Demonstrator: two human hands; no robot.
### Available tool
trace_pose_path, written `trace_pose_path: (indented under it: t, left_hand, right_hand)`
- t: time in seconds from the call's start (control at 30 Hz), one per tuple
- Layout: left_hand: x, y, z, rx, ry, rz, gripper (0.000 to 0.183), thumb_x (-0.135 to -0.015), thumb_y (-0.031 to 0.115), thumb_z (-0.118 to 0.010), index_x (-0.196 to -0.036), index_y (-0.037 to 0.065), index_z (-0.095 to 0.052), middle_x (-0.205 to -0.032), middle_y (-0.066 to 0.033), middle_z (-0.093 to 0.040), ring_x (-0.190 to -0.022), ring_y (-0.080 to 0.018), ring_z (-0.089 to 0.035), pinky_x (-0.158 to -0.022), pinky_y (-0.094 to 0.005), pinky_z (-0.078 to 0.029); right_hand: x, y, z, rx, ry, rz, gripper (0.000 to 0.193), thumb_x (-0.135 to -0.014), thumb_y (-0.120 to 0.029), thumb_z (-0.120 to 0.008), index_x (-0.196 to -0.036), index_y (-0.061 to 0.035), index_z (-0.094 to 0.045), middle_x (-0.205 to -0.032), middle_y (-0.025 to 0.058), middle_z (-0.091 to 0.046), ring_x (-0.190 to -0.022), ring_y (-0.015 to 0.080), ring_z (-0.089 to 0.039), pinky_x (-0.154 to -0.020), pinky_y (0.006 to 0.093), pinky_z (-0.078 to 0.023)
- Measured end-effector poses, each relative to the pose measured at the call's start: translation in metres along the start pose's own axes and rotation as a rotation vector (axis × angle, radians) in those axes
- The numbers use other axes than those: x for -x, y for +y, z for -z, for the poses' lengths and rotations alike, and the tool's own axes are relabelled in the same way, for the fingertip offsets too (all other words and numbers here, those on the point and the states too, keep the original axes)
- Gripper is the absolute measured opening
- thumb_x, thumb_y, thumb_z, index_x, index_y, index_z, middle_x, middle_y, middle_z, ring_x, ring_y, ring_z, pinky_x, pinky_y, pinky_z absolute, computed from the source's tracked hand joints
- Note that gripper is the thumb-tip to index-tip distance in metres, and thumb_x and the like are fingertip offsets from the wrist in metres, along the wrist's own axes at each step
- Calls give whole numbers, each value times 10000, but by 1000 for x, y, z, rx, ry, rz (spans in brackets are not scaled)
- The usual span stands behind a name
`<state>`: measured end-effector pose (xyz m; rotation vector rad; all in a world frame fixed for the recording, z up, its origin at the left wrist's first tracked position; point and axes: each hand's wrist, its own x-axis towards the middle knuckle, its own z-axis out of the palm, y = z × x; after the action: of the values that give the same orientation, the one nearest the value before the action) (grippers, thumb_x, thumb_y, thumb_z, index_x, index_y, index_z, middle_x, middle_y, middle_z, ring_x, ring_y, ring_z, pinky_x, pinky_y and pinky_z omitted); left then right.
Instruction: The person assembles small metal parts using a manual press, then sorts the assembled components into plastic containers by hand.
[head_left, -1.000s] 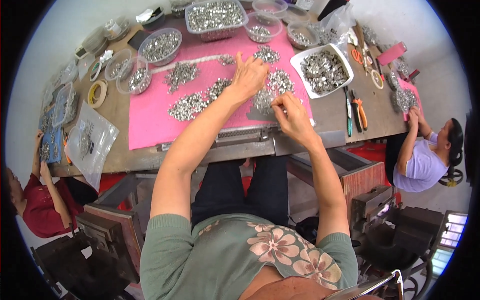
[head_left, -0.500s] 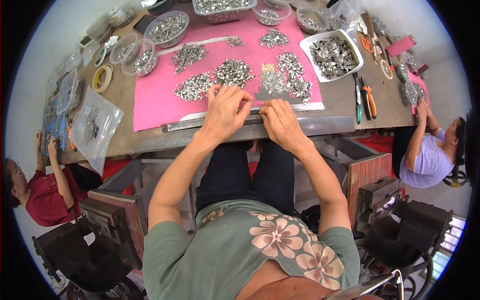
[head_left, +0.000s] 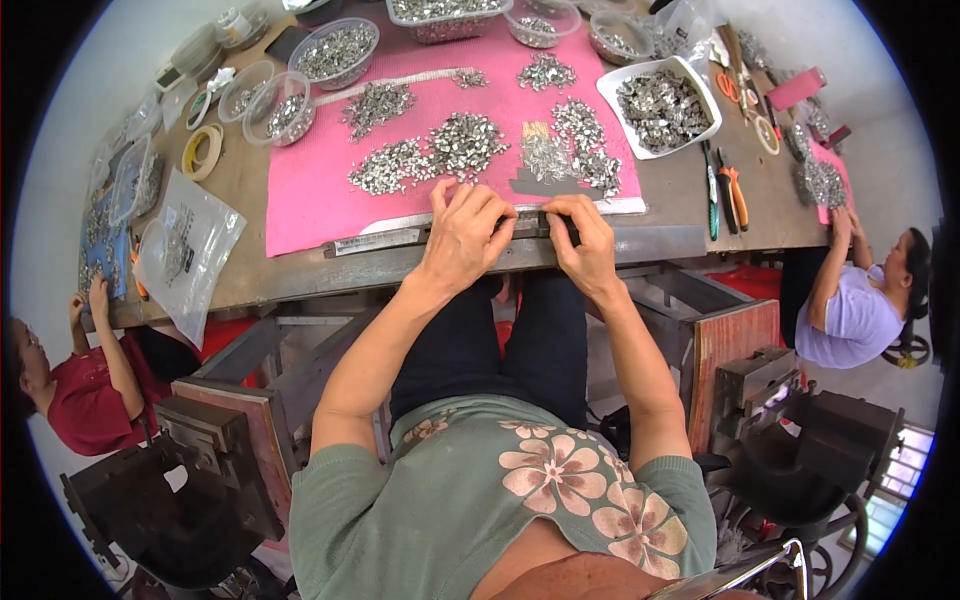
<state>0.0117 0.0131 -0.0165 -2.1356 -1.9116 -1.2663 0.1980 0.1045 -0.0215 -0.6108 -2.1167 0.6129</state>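
My left hand (head_left: 462, 236) is closed in a pinch at the near edge of the pink mat (head_left: 310, 210); what its fingertips hold is hidden. Beside it, my right hand (head_left: 583, 243) curls its thumb and fingers about a small dark piece (head_left: 572, 230), only partly visible. Both hands are at a long narrow metal strip (head_left: 375, 243) along the table's front, its middle covered by my left hand. Just beyond them lie heaps of small shiny metal parts (head_left: 467, 143) and thin silvery pins (head_left: 546, 158) by a flat grey plate (head_left: 550, 187).
A white tray (head_left: 708, 128) of metal parts stands right, near orange-handled pliers (head_left: 738, 200). Clear tubs (head_left: 372, 60) of parts line the back. Left are a tape roll (head_left: 202, 152) and a plastic bag (head_left: 205, 235). Two people (head_left: 85, 400) (head_left: 850, 310) work at either side.
My left hand has shifted slightly right and toward me. My right hand has moved a little right and turned, so the dark piece in its fingers now shows.
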Motion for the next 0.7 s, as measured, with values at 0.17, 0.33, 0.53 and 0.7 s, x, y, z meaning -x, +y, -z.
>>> trace_pose_path:
  t: [0.17, 0.33, 0.53, 0.7]
  left_hand:
    - [2, -1, 3, -8, -34, -6, 101, -847, 98, -754, -941, 96, -718, -896, -17, -634, -878, -202, -611, -1072, -480, -323]
    - [7, -1, 7, -2, -16, 37, 219, -880, 139, -742, -1096, 103, -737, -967, -27, -682, -940, -206, -635, -1147, -558, -260]
    - [6, 13, 3, -98, 88, 89, 471, -881, 244, -753, -1309, 87, -634, -1085, -47, -661, -1030, -221, -617, -1153, -628, -232]
    - [32, -16, 38, -360, -40, 327, 787, -1003, 545, -513, -1467, -85, -432, -1599, -265, -332, -1514, -424, -248, -1190, -678, -84]
  right_hand:
    - [1, 2, -3, -11, 36, -21, 146, -858, 85, -667, -984, 13, -652, -947, 128, -682, -865, 272, -669, -788, 341, -521]
    - [0, 0, -4, -9, 32, -14, 142, -859, 83, -666, -983, 14, -653, -948, 128, -682, -868, 272, -672, -789, 342, -521]
    - [1, -2, -4, -40, 28, -47, 160, -842, 91, -665, -983, 17, -652, -959, 142, -676, -885, 312, -659, -810, 380, -518]
    - [4, -5, 1, -37, 24, -57, 156, -847, 98, -660, -981, 18, -650, -956, 139, -675, -883, 294, -657, -802, 366, -519]
